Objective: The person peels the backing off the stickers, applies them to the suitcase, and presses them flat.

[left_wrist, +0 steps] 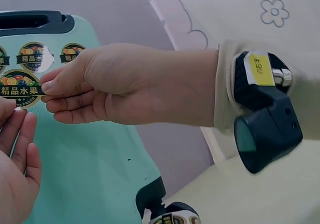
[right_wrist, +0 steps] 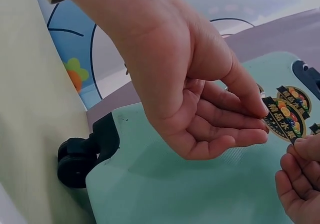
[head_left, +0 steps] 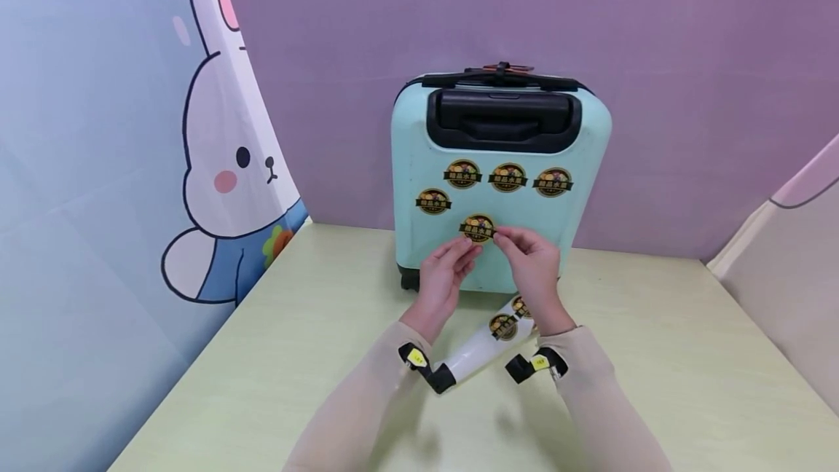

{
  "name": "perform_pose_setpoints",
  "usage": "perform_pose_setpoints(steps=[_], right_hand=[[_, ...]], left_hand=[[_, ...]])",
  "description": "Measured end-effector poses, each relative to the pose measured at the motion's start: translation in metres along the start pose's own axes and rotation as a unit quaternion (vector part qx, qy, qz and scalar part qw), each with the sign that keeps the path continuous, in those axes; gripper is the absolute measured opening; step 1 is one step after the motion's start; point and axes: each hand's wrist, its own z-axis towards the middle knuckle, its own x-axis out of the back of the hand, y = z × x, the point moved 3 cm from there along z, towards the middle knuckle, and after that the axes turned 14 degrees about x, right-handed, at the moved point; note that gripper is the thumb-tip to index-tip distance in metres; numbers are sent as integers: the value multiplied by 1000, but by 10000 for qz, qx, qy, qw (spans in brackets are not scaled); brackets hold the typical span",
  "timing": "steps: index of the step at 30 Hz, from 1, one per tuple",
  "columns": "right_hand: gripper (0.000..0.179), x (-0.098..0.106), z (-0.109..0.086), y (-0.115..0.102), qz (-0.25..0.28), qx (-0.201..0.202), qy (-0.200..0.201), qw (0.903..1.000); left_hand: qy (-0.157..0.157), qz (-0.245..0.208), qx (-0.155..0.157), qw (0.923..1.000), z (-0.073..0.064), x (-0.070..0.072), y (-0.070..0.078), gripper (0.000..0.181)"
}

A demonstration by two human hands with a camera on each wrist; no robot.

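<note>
A round black-and-gold fruit sticker [head_left: 478,229] is held up in front of the mint-green suitcase [head_left: 419,239]. My left hand [head_left: 443,275] pinches its left lower edge between thumb and finger. At the other side, my right hand [head_left: 534,268] pinches the right end of its dark banner. Colourful fruit and pale lettering face outward on the sticker [left_wrist: 21,88] in the left wrist view. In the right wrist view, fingertips grip the sticker [right_wrist: 286,119] from both sides, close over the suitcase shell. Three matching stickers form a row above, including the middle one [head_left: 507,177]; another sticker [head_left: 433,202] sits lower left.
A white backing sheet [head_left: 475,352] bearing more stickers lies on the pale table [head_left: 262,370], partly behind my right wrist. The suitcase stands upright against a purple backdrop [head_left: 314,130], its black handle recess [head_left: 505,138] near the top. A rabbit-print curtain [head_left: 223,130] hangs at left.
</note>
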Motion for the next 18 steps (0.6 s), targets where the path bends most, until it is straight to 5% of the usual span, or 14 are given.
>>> perform_pose_setpoints(steps=[18], right_hand=[[17,-10,21,7,-471,-47,228,9986]], left_hand=[[135,-356,195,9991,14,-12,8,7]])
